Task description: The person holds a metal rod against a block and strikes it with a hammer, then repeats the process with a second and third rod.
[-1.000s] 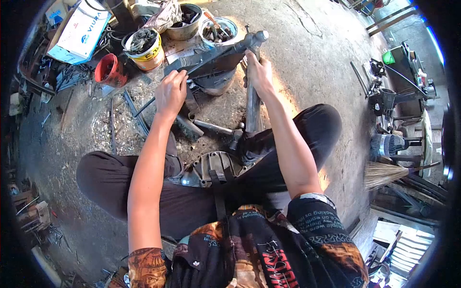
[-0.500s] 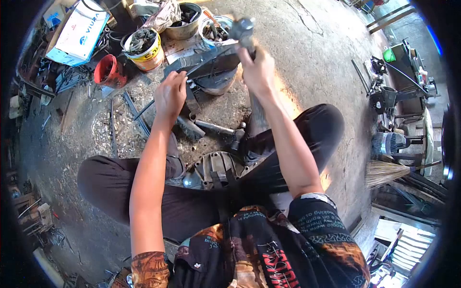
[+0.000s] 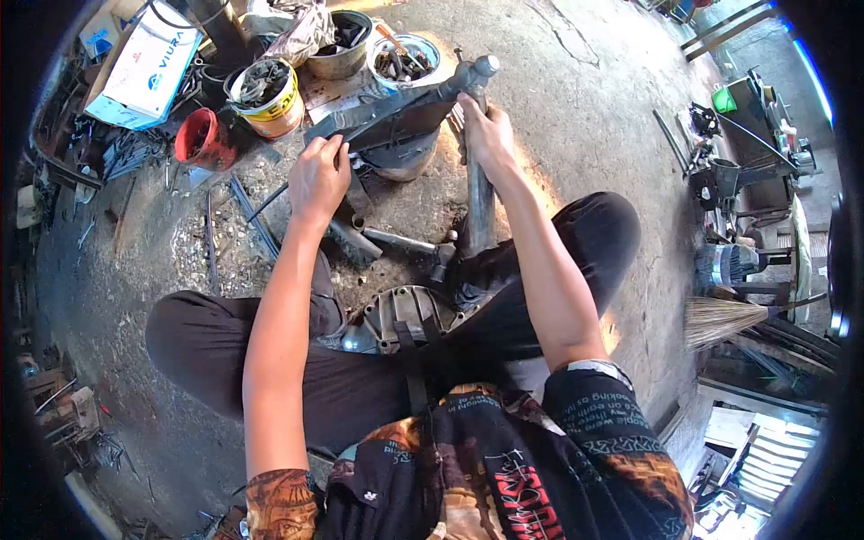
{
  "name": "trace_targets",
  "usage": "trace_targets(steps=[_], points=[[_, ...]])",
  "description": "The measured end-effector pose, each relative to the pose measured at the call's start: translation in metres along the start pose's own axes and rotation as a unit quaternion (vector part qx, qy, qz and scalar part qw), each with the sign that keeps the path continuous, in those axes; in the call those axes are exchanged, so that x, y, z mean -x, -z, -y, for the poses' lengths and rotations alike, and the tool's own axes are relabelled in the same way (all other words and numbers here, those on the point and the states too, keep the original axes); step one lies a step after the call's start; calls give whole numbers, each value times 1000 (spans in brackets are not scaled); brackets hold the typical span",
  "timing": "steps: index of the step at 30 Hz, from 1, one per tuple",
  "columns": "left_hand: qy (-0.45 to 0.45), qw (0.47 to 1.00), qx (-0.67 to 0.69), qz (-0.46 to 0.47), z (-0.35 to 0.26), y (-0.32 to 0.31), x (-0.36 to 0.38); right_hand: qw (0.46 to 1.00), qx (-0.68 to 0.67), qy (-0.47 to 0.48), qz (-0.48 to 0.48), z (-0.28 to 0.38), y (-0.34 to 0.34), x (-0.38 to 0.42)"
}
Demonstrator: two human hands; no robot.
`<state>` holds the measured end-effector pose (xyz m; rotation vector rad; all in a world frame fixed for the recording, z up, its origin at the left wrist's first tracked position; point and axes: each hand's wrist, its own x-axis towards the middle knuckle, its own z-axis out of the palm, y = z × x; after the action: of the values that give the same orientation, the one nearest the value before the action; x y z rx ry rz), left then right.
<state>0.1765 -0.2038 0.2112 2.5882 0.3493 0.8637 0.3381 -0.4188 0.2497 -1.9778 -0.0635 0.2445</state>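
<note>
My left hand (image 3: 319,180) is closed around a thin dark metal rod (image 3: 267,203). The rod slants up to the right across a dark metal block (image 3: 396,130), where its far end is hard to make out. My right hand (image 3: 489,139) grips a hammer (image 3: 480,202) by its long thick handle, close under the head. The hammer head is down at the right end of the block; whether it touches the rod cannot be told. Beneath the block is a rounded support (image 3: 402,162). My crossed legs lie below, with a ribbed metal casting (image 3: 405,315) between them.
Behind the block stand a red bucket (image 3: 204,139), a yellow-labelled pail (image 3: 267,97), a dark bucket (image 3: 340,56) and a white pail (image 3: 402,59) of metal scraps. A metal pipe piece (image 3: 400,241) lies before me. At right are a broom (image 3: 727,322) and machine parts.
The hammer head has come down and to the right onto the block's end, and my right hand has lowered slightly with it. My left hand stays in nearly the same place.
</note>
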Motion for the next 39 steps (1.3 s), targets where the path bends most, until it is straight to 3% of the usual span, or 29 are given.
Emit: trace_targets(steps=[4, 6, 10, 12, 16, 18, 20, 22, 23, 24, 26, 28, 30, 32, 34, 36, 37, 39], points=[[-8, 1000, 6, -4, 6, -3, 0, 999, 46, 22, -15, 6, -2, 0], [-19, 1000, -7, 2, 7, -3, 0, 984, 113, 117, -76, 13, -3, 6], [-17, 1000, -15, 15, 4, 0, 0, 985, 70, 143, -63, 20, -11, 19], [-31, 999, -21, -4, 4, -2, -1, 964, 222, 121, -81, 12, -19, 17], [-35, 999, -23, -3, 6, -2, 0, 986, 127, 109, -17, 55, 2, 43], [-43, 999, -31, -12, 6, -3, 0, 961, 85, 238, -110, 50, 1, 35], [-40, 999, -25, -17, 8, -5, 1, 968, -13, 234, -86, 77, 10, 55], [-38, 999, -21, -13, 7, -5, 2, 979, -6, 197, -55, 62, 0, 54], [-41, 999, -19, -16, 6, -5, 2, 980, 127, 151, -32, 55, -5, 51], [-35, 999, -25, -6, 6, -5, 6, 954, 239, 164, -79, 11, -23, 23], [-30, 999, -33, -4, 5, -3, -1, 973, 155, 142, -93, -12, -27, 9], [-15, 1000, -7, -8, 1, 4, 1, 994, 95, 42, -27, -1, -13, 9], [-35, 999, -21, -18, 2, 5, -1, 997, 53, 59, -13, 2, -5, 5], [-29, 999, -11, -16, 6, 0, 1, 1000, 24, 13, -11, -1, -2, 2], [-27, 1000, 1, -1, 4, 5, 2, 999, 35, 27, -28, 9, 0, 5], [-23, 1000, 13, 16, 5, 7, 0, 972, 154, 139, -112, 20, 5, 11], [-24, 999, 14, 21, 5, 6, 0, 974, 88, 184, -99, 29, 7, 17], [-30, 999, 21, 20, 7, 2, -1, 980, 55, 168, -92, 43, 5, 26]])
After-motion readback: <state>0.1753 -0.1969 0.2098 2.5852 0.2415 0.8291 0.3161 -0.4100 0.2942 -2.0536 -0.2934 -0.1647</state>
